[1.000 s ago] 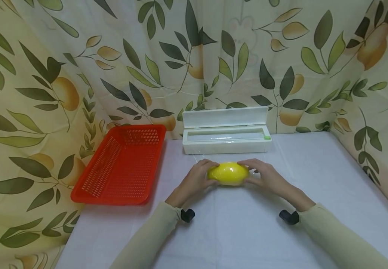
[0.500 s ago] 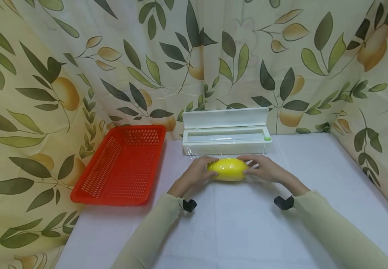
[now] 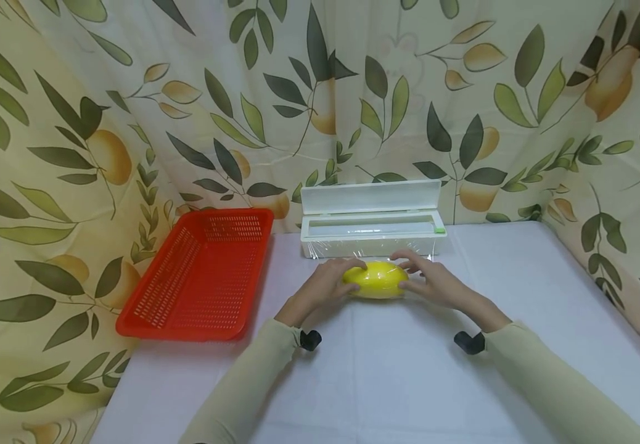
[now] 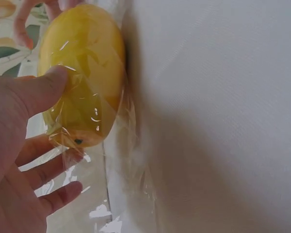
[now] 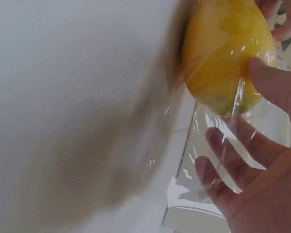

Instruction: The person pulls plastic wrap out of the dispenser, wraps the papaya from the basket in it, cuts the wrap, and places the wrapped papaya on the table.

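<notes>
A glossy yellow oval fruit [image 3: 377, 280], wrapped at least partly in clear cling film [image 5: 228, 141], lies sideways between both hands in the head view. My left hand [image 3: 325, 283] holds its left end, thumb on the near side. In the left wrist view the thumb [image 4: 53, 85] presses the fruit through film, and a dark spot marks the fruit's end. My right hand [image 3: 436, 285] holds the other end, its thumb [image 5: 266, 77] against the skin. Other right fingers spread behind the film. Film also stretches toward the white cling film box [image 3: 372, 246] behind the fruit.
The box's lid [image 3: 370, 197] stands raised, and a small green piece [image 3: 439, 230] sits at its right end. To the left is a red perforated basket [image 3: 203, 277]. A white cloth [image 3: 397, 382] covers the table; a leaf-patterned curtain [image 3: 298, 160] hangs behind.
Both hands have shifted the yellow fruit slightly away from me, closer to the box. The right hand's upper fingers have since lifted a little. Film before the box looks slacker and more crinkled.
</notes>
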A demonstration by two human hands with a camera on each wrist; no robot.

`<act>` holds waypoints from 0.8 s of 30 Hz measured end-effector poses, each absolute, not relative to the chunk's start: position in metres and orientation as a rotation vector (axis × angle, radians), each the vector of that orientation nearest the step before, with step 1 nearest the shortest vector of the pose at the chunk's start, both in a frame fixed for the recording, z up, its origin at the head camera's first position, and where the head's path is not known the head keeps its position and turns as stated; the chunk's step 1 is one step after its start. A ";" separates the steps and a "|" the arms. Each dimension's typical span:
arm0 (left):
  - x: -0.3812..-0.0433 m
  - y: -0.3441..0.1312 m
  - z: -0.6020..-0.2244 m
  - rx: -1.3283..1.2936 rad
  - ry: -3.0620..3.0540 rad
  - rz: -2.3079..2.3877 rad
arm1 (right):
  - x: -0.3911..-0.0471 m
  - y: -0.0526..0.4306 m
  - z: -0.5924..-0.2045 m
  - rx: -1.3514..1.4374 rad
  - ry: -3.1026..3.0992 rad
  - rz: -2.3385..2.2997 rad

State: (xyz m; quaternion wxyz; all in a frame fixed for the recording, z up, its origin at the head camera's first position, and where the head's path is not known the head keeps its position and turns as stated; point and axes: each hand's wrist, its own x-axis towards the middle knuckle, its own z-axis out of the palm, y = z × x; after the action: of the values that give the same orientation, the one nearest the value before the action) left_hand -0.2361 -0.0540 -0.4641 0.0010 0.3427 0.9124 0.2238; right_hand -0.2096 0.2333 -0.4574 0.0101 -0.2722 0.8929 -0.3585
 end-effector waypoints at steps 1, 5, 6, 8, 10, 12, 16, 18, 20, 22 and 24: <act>-0.235 -0.054 -0.465 1.072 2.874 0.688 | -0.209 0.233 -0.459 -0.865 2.804 -1.116; -0.233 -0.055 -0.467 1.102 2.956 0.630 | -0.209 0.231 -0.464 -0.957 2.898 -1.110; -0.233 -0.055 -0.467 1.116 2.983 0.621 | -0.209 0.231 -0.465 -0.966 2.935 -1.100; -0.232 -0.055 -0.466 1.147 3.035 0.599 | -0.208 0.229 -0.465 -0.965 2.992 -1.092; -0.232 -0.054 -0.466 1.185 3.063 0.604 | -0.208 0.229 -0.465 -0.943 3.040 -1.074; -0.232 -0.053 -0.466 1.214 3.066 0.612 | -0.207 0.228 -0.464 -0.935 3.052 -1.065; -0.232 -0.052 -0.465 1.212 3.025 0.614 | -0.205 0.229 -0.464 -0.901 3.002 -1.068; -0.232 -0.052 -0.465 1.189 3.011 0.607 | -0.205 0.228 -0.464 -0.894 2.977 -1.070; -0.232 -0.052 -0.466 1.166 3.008 0.607 | -0.206 0.228 -0.466 -0.901 2.976 -1.064; -0.233 -0.051 -0.467 1.152 3.015 0.611 | -0.208 0.227 -0.467 -0.919 2.992 -1.052; -0.235 -0.050 -0.468 1.140 3.022 0.611 | -0.211 0.226 -0.468 -0.922 3.008 -1.040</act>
State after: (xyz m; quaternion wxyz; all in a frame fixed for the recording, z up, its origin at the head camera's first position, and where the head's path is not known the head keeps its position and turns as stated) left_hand -0.2348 -0.0500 -0.4685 -0.0726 0.3459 0.9169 0.1856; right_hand -0.2106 0.2261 -0.4679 -0.0859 -0.2772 0.9045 -0.3126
